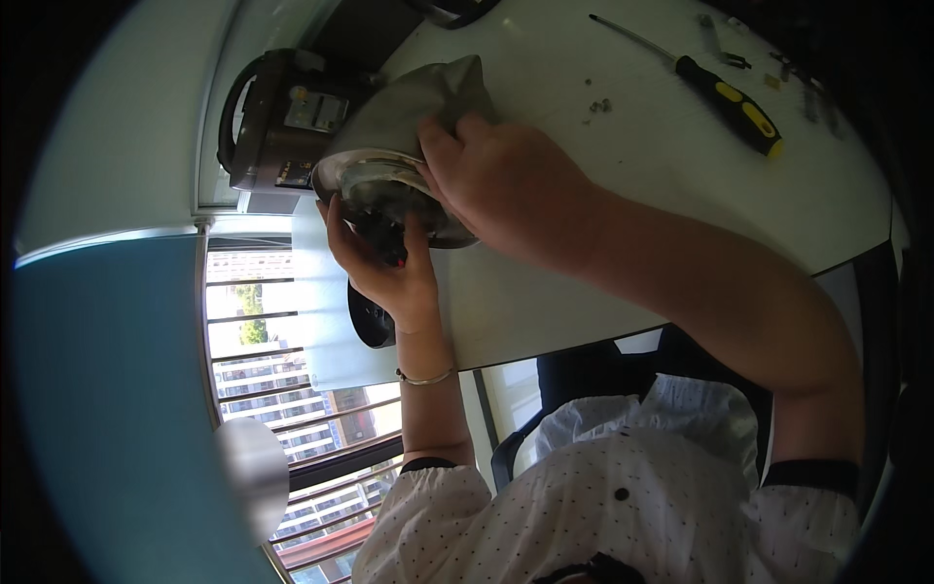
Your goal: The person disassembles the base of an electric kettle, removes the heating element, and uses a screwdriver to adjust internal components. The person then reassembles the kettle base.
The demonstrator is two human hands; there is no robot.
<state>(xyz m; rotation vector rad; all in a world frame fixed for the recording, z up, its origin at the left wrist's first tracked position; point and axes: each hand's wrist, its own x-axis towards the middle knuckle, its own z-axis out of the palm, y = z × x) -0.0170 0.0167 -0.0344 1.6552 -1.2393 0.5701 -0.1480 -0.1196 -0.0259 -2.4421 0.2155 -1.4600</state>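
Observation:
Over the table's left part, a round metal appliance part [333, 173] is tilted toward me, with a pale ring and dark pieces inside its hollow. A dull grey, cloth-like piece [413, 97] with a pointed corner lies over its upper side. My right hand [506, 180] is closed at the grey piece, fingers bent near the ring. From below, my left hand [389, 277] grips the round part, with thumb and fingers on either side of its dark inner pieces. A small red spot shows beside the left thumb. The fingertips inside the hollow are partly hidden.
A brown rice cooker [282, 131] with a handle stands behind at left. On the white table [574, 253] lie a black-and-yellow screwdriver [730, 105], several small screws [600, 105] and blurred small parts [778, 73]. A black rounded object [370, 319] sits beside my left wrist. A barred window is at left.

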